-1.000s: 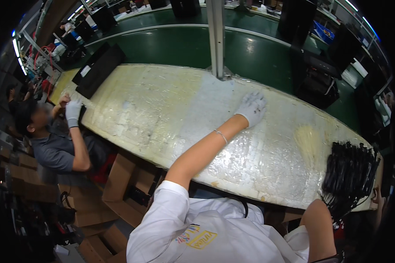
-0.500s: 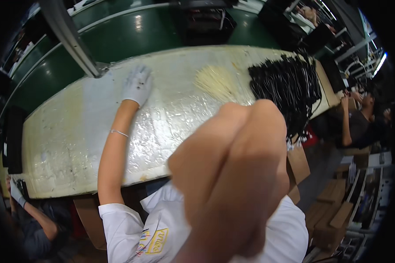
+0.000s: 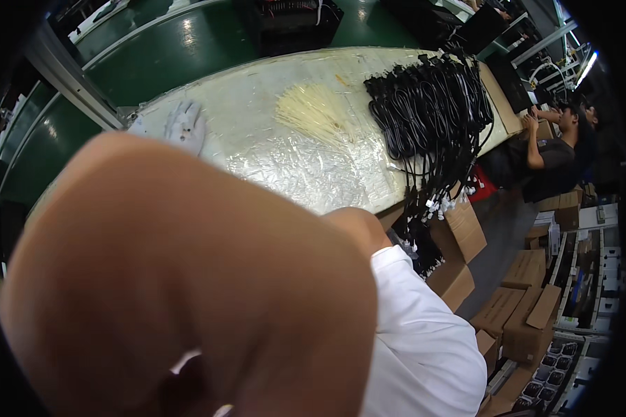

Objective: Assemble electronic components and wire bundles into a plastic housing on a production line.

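My left hand, in a pale glove with dark smudges, rests on the film-covered table at its far left. Its fingers lie along the surface with nothing visible under them. My bare right hand is raised close before the camera, large and blurred. It hides the left forearm and much of the table; its fingers cannot be made out. Beyond it lies a loose bundle of thin cream-coloured strips, perhaps cable ties. Right of that is a pile of coiled black cables, whose white-tipped ends hang over the front edge.
An open cardboard box stands below the table's right end, with black cables in it. A metal post rises at the far left corner. A green conveyor surface runs behind. A co-worker is at the right; stacked cartons stand below.
My raised right hand has swung left and covers more of the view. The view has shifted, showing more of the cables and boxes. My gloved left hand remains on the table.
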Action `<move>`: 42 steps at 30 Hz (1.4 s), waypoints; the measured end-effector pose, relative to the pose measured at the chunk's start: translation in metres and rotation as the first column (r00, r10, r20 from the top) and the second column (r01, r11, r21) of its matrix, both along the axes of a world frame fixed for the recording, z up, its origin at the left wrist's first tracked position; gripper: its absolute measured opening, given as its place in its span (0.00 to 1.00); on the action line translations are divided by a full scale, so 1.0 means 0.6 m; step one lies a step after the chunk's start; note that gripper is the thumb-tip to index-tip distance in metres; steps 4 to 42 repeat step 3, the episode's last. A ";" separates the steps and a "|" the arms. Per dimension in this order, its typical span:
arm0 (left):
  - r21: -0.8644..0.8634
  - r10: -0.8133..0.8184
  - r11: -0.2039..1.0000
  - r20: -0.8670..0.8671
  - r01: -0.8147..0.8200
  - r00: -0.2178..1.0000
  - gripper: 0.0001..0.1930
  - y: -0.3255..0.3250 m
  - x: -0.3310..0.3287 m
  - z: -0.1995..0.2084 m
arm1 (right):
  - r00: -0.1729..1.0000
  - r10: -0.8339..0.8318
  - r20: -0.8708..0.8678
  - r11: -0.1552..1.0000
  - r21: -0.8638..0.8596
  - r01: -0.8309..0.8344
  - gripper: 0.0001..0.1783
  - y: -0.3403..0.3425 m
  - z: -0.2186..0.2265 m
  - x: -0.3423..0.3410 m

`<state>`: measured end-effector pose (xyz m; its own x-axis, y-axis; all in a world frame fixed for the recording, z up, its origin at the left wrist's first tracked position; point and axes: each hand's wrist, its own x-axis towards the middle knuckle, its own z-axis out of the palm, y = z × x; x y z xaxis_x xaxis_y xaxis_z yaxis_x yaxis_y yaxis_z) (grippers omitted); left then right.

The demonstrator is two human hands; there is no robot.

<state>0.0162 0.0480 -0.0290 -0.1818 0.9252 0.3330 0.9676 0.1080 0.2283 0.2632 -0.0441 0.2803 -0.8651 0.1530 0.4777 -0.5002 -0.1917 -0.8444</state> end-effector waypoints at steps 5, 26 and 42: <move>0.019 0.070 0.997 -0.014 -0.070 0.997 0.20 -0.028 -0.009 0.016 | 0.994 0.108 -0.003 0.991 -0.080 -0.108 0.03 -0.005 0.001 -0.016; 0.019 0.070 0.997 -0.014 -0.070 0.997 0.20 -0.028 -0.009 0.016 | 0.994 0.108 -0.003 0.991 -0.080 -0.108 0.03 -0.005 0.001 -0.016; 0.019 0.070 0.997 -0.014 -0.070 0.997 0.20 -0.028 -0.009 0.016 | 0.994 0.108 -0.003 0.991 -0.080 -0.108 0.03 -0.005 0.001 -0.016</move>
